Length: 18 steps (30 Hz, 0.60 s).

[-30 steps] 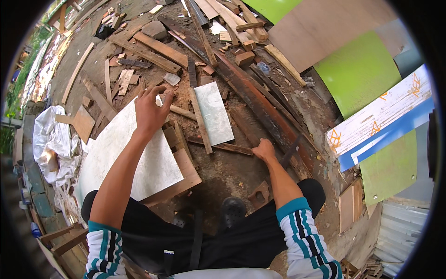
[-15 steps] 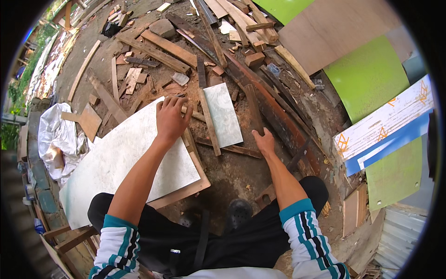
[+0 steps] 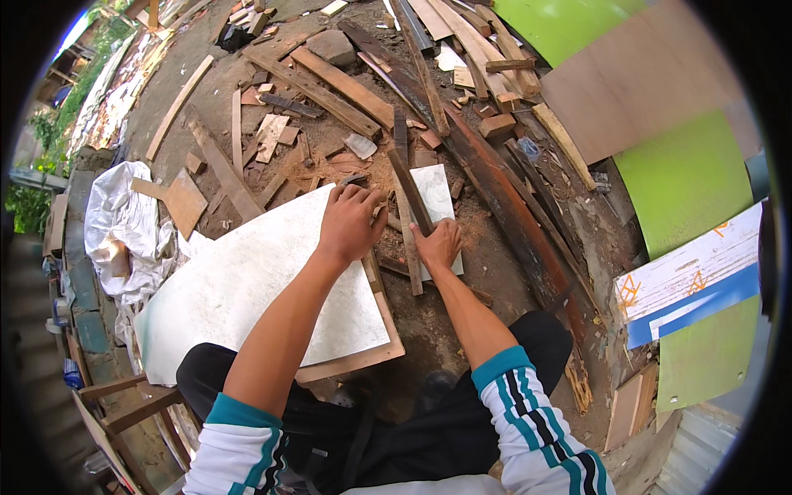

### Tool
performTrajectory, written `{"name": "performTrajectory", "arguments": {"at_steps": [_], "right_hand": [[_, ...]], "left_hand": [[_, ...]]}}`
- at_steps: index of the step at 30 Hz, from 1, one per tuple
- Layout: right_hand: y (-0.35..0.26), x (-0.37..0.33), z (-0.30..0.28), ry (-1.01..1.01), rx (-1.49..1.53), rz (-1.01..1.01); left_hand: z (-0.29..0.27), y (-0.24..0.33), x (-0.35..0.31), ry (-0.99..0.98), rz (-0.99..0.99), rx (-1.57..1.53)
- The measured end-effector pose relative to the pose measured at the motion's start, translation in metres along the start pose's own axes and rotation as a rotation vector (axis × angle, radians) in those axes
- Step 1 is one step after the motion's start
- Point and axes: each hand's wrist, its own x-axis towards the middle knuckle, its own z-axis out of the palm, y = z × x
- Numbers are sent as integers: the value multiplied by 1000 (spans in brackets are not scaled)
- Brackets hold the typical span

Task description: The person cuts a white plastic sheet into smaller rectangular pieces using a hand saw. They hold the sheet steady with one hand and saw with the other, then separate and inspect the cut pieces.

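Right hand [image 3: 440, 242] clasping dark wooden strip [image 3: 411, 191] jutting ahead; left hand [image 3: 350, 221] over white sheet [image 3: 247, 289], grip unclear. Strip could knock narrow batten [image 3: 413, 268] beside right hand if swung low.

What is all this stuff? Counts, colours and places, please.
Large flat sheet: one, white, left of centre
Small rectangular panel: one, whitish, centre
Slim wooden stick: one, dark brown, centre
Long straight beam: one, reddish-brown, right of centre
Smooth flat sheets: three visible, green, right
Broad flat panel: one, light brown, upper right
Long weathered board: one, white with orange marks, right
Crumpled plastic-like sheeting: one, white, left
Rough stone: one, grey, top
Wood scraps: many, mostly brown, ground
Sleeves: two, white with teal and black, bottom
Trouser legs: two, black, bottom
Left hand: one, on the large sheet
Right hand: one, around the stick
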Motion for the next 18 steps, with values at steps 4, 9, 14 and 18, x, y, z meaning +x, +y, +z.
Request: {"name": "performTrajectory", "arguments": {"at_steps": [4,9,14,18], "right_hand": [[15,33,-9,45,72,181],[45,56,-2,-56,331,238],[81,75,4,-93,387,174],[92,80,4,-94,498,143]], "left_hand": [[1,2,4,-43,11,-24],[1,-2,6,-108,37,-94],[-3,3,8,-178,-2,-126],[-2,2,9,-154,-14,-130]]}}
